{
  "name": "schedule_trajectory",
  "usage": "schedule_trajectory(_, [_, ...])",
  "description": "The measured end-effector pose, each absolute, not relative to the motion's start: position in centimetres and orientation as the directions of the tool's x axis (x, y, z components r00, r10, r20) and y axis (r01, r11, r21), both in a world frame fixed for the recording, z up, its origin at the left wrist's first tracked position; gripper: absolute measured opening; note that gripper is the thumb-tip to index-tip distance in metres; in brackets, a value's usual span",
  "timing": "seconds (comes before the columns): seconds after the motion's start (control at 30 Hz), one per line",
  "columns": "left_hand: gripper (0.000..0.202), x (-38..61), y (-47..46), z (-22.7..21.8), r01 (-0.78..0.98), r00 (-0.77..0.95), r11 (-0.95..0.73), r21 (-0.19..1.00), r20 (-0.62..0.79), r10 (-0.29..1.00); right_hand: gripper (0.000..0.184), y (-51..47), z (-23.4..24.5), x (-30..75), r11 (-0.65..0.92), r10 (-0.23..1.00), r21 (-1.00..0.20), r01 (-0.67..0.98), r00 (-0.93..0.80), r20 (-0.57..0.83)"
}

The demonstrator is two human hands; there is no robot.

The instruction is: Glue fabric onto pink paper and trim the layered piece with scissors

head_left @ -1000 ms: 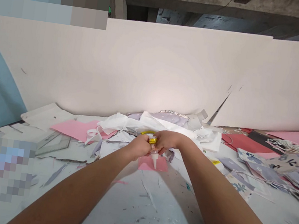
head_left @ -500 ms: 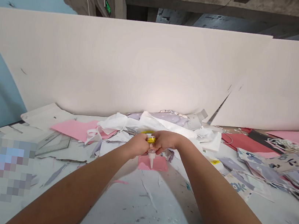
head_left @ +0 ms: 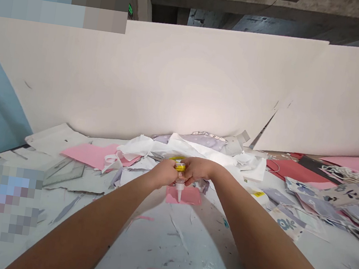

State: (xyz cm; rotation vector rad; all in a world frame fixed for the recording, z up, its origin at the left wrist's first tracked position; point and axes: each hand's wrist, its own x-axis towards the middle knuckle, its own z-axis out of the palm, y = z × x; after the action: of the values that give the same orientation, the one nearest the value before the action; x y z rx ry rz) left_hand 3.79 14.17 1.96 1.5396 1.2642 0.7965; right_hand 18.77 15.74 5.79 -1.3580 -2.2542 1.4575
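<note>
Clamping a bottle (head_left: pixel 180 167) between them, left hand (head_left: pixel 163 173) and right hand (head_left: pixel 198 170) carry its nozzle (head_left: pixel 179 191) leftward over a card (head_left: pixel 191 196) on the table (head_left: pixel 147 241), the tip now closer to the card's near-left corner, apparently tracing its near edge.

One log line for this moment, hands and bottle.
left hand: gripping bottle; right hand: gripping bottle; nozzle: pointing down over pink piece; contact: unclear
</note>
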Motion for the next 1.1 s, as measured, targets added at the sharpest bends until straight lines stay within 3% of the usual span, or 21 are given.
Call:
schedule_trajectory(0.23, [0.026, 3.7, 14.0, 2.4, 0.399, 0.266, 0.006, 0.917, -0.122, 0.956, 0.031, 15.8, 5.7, 18.7, 0.066, 0.721, -0.831, 0.552, -0.602, -0.342])
schedule_trajectory(0.87, [0.037, 1.2, 12.6, 7.3, 0.235, 0.591, 0.087, 0.968, -0.213, 0.778, 0.032, 14.8, 7.2, 18.8, -0.016, 0.611, -0.964, 0.267, -0.760, -0.221])
schedule_trajectory(1.1, [0.043, 0.7, 12.9, 7.3, 0.213, 0.506, 0.084, 0.973, -0.184, 0.843, 0.029, 14.4, 7.8, 19.2, -0.061, 0.601, -0.988, 0.141, -0.785, -0.149])
